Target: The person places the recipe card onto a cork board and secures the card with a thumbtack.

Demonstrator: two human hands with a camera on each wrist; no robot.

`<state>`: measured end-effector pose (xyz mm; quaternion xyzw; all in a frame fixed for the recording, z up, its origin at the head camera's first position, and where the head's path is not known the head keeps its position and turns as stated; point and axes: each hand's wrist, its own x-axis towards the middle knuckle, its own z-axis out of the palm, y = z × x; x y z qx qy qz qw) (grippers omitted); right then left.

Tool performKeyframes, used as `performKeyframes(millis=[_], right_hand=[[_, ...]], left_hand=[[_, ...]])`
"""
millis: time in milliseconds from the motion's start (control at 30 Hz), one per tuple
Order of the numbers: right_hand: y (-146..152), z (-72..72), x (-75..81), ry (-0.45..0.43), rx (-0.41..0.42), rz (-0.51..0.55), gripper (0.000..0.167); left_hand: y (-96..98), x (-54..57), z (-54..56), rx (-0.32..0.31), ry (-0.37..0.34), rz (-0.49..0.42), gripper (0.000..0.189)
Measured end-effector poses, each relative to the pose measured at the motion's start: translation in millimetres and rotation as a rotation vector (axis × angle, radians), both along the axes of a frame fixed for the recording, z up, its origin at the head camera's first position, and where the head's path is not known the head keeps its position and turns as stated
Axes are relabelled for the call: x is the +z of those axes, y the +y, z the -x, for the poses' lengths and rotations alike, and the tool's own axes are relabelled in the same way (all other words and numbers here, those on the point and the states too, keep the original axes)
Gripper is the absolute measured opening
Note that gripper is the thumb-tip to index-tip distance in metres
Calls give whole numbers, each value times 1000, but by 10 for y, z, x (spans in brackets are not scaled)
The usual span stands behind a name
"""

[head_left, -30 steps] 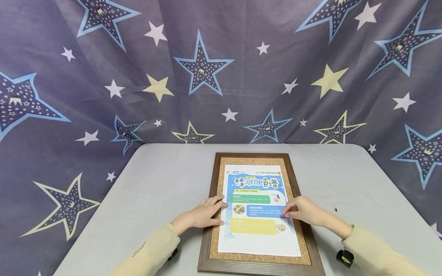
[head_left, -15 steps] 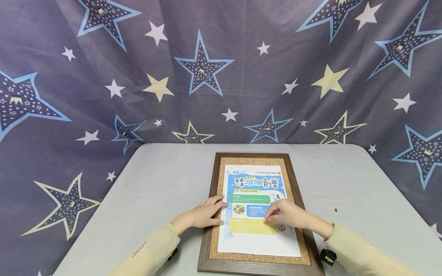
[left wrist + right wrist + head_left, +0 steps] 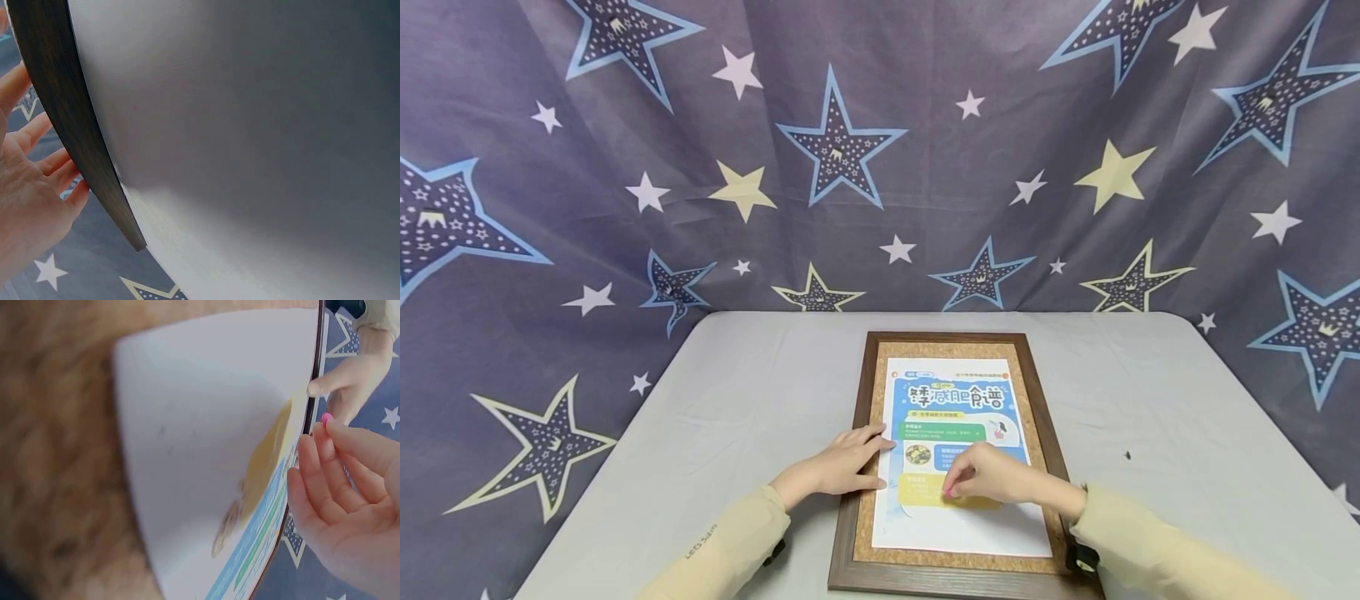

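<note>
head view: a person's left hand [image 3: 842, 467] lies with fingers straight and slightly spread across the left edge of a cork board [image 3: 958, 567] on a grey table [image 3: 737, 400], while the right hand [image 3: 992, 477] pinches a pink pushpin [image 3: 947, 493] between its fingertips over the colourful poster [image 3: 955, 400] lying on the cork.

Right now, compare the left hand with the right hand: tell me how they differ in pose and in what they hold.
The left hand lies flat with straight fingers on the sheet's left edge and the frame; the right hand is curled over the yellow panel. The left hand holds nothing; the right hand pinches a small pink pin at its fingertips. Both wear beige sleeves and sit over the corkboard.
</note>
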<state>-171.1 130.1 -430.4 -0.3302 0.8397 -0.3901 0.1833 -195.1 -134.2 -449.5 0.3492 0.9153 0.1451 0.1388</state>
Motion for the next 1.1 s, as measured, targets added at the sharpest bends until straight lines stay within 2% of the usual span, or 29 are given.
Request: performKeyframes(millis=[367,700,900,1100], right_hand=[[-199,-36,-25,-63,49,39,7],[-342,-45,-66,-147,100,95,7],[-414,-75,-75,-211,82,115,6],[-491,-86,-96,-228,77,103,6]], left_hand=[[11,0,-5,12,4,-2,55],[9,7,3,-5,13,-17,53],[8,4,8,-5,11,-25,52],[8,1,6,-4,11,-24,52]])
